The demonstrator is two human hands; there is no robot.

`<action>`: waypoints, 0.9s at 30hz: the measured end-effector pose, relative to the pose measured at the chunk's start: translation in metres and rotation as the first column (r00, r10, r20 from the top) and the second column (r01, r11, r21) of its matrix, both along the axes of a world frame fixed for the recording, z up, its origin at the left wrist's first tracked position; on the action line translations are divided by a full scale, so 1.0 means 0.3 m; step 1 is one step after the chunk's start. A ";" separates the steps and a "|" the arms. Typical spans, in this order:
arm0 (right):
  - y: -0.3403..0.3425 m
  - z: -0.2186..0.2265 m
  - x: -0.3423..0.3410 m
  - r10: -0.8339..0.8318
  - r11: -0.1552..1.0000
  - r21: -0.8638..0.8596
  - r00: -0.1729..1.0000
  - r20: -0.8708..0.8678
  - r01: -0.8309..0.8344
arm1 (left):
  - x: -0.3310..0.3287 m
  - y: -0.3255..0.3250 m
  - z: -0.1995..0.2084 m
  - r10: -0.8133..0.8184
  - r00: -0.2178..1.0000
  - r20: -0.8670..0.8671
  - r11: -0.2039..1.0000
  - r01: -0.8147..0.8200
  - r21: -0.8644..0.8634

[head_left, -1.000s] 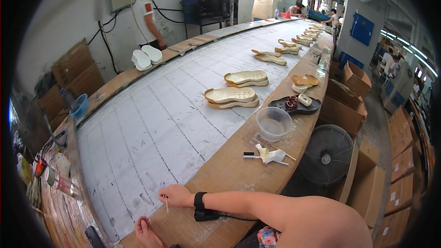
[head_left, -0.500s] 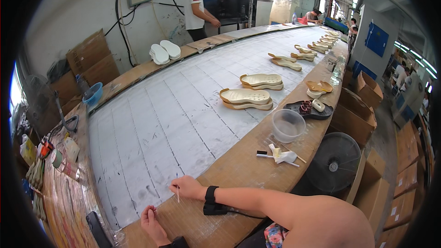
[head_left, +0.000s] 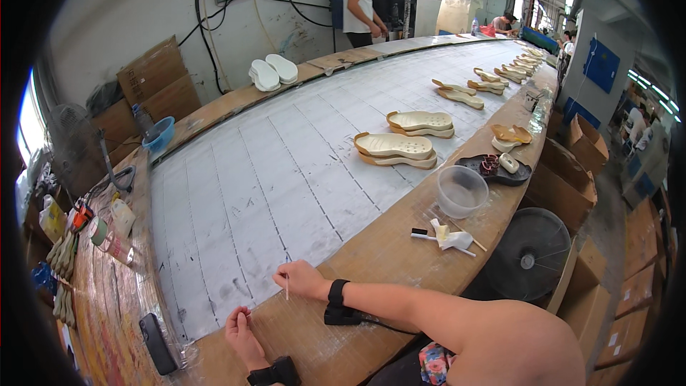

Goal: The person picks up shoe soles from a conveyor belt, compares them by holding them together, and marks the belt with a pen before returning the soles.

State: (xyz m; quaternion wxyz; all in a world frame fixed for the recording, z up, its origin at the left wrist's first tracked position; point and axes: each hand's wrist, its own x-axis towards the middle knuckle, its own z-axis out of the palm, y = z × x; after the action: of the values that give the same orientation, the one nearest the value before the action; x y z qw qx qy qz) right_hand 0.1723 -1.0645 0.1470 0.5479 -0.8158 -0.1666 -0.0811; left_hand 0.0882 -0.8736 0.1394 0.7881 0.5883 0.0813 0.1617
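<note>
Pinched in my right hand [head_left: 304,280] is a thin white stick [head_left: 287,287] with a dark bluish tip pointing up; its exact kind is too small to tell. That hand rests at the border of the white belt surface [head_left: 236,229] and the brown board edge. My left hand [head_left: 243,334] is nearer to me, its fingers curled together with nothing showing in them. Both wrists wear black bands. To the right of my right hand lie a white pen with a black cap [head_left: 421,233] and crumpled pale tissue [head_left: 453,238].
Pale shoe soles [head_left: 394,146] stand in pairs along the belt. A clear plastic tub [head_left: 462,191] and a dark sole [head_left: 514,174] bearing small items sit on the board. White soles [head_left: 274,71] lie on the far edge. A phone [head_left: 158,343] is at left; a person [head_left: 361,3] stands behind.
The whole view has shifted slightly, so things appear farther right. My hands keep much the same poses, the right still on the white stick. The standing person behind has turned and moved slightly right.
</note>
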 end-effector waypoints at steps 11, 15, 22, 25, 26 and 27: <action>0.005 0.003 0.000 0.018 0.983 -0.185 1.000 0.022 -0.014 | 0.006 0.001 0.013 -0.035 0.999 0.000 0.999 0.035 -0.031; 0.001 0.002 -0.001 0.020 0.983 -0.184 1.000 0.019 -0.016 | 0.011 0.006 -0.001 -0.033 0.999 0.009 0.999 0.033 0.009; 0.009 -0.009 -0.011 0.024 0.988 -0.156 0.999 0.038 -0.018 | 0.005 0.023 -0.024 -0.023 1.000 -0.003 1.000 0.023 0.000; -0.011 -0.022 -0.005 0.024 0.991 -0.137 0.998 0.059 -0.016 | 0.016 0.006 -0.022 -0.051 0.999 -0.009 0.999 0.051 -0.005; -0.012 -0.024 -0.004 0.012 0.991 -0.137 0.998 0.057 -0.004 | 0.017 0.007 -0.023 -0.046 0.999 -0.010 0.999 0.046 -0.004; -0.001 -0.014 -0.009 0.015 0.989 -0.149 0.999 0.048 -0.007 | 0.011 0.014 -0.018 -0.035 0.999 -0.003 0.999 0.035 -0.010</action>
State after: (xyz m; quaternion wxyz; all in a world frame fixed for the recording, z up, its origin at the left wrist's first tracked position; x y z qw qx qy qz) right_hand 0.1696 -1.0648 0.1429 0.4817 -0.8512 -0.1901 -0.0855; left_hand 0.0917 -0.8693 0.1339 0.7935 0.5861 0.0731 0.1466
